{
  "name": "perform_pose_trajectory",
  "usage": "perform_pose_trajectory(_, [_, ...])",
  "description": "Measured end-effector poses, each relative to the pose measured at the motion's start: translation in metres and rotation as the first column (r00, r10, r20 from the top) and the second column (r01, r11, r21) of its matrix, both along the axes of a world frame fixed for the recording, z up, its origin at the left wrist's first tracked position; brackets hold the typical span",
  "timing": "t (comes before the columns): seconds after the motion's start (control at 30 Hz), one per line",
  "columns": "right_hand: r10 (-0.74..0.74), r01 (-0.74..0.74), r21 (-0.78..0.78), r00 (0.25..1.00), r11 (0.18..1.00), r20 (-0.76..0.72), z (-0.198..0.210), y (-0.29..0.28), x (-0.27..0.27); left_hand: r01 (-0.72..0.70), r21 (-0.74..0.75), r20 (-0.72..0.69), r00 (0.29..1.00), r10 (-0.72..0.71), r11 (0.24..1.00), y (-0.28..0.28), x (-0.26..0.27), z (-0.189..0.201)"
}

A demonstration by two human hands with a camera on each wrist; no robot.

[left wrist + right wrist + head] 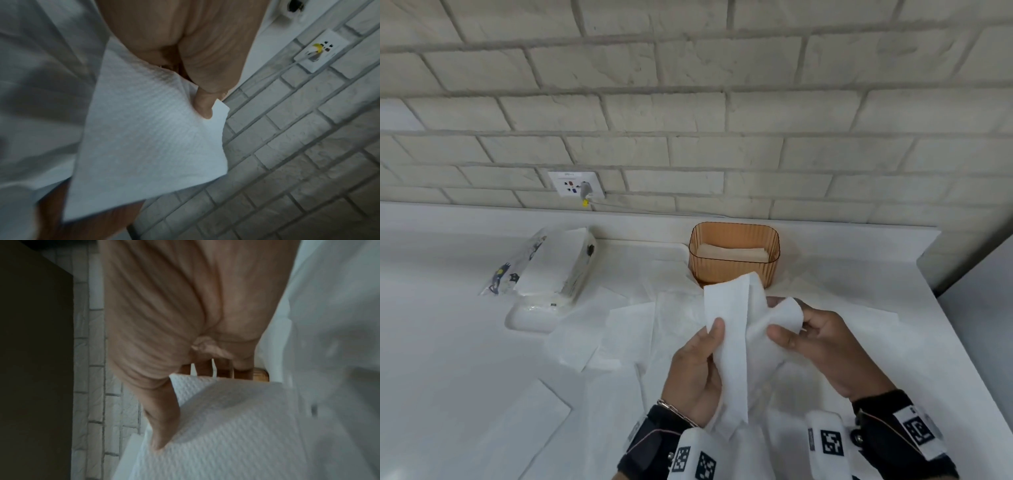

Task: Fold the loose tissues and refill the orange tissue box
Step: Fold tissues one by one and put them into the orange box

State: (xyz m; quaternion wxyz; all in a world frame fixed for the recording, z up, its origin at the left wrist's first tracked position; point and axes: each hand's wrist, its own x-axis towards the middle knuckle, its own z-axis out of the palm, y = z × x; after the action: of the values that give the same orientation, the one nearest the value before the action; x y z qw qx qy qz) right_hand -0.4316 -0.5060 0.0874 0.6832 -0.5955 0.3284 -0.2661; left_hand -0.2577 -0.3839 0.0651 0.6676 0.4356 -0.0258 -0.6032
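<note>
Tissue (pixel 726 329) held over counter, 6 o'clock of box (pixel 734 255) | left hand (pixel 697 373) and right hand (pixel 828 349) both pinch it | I fear uneven pull skews fold or tears sheet

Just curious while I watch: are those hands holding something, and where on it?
One white tissue, held in both hands: the left hand pinches its left edge, the right hand pinches its right edge.
</note>
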Motion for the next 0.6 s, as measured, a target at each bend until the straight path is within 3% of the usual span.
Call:
perform_pose_trajectory(0.07, [-0.054, 0.054, -0.010, 0.998, 0.999, -0.017, 0.002, -0.003, -0.009, -0.064, 0.000, 0.070, 0.995, 0.064, 0.998, 0.000, 0.013, 0.001])
perform_pose_trajectory(0.17, [-0.263, 0.262, -0.013, 0.964, 0.965, -0.038, 0.000, -0.012, -0.024, -0.131, -0.050, 0.246, 0.959, 0.140, 0.990, 0.005, 0.037, 0.011])
perform_pose_trajectory(0.27, [-0.376, 0.370, -0.074, 0.917, 0.926, -0.131, -0.007, -0.019, -0.037, -0.066, -0.159, 0.302, 0.947, 0.112, 0.985, 0.012, 0.059, 0.021])
perform_pose_trajectory(0.4, [-0.331, 0.315, -0.114, 0.927, 0.942, -0.177, -0.009, -0.012, -0.032, 0.178, -0.180, 0.222, 0.965, -0.136, 0.967, 0.010, 0.058, 0.024])
perform_pose_trajectory(0.6, [-0.180, 0.157, -0.156, 0.972, 0.975, -0.149, -0.015, 0.015, 0.001, 0.239, -0.003, 0.206, 0.950, -0.233, 0.971, -0.013, 0.017, 0.000])
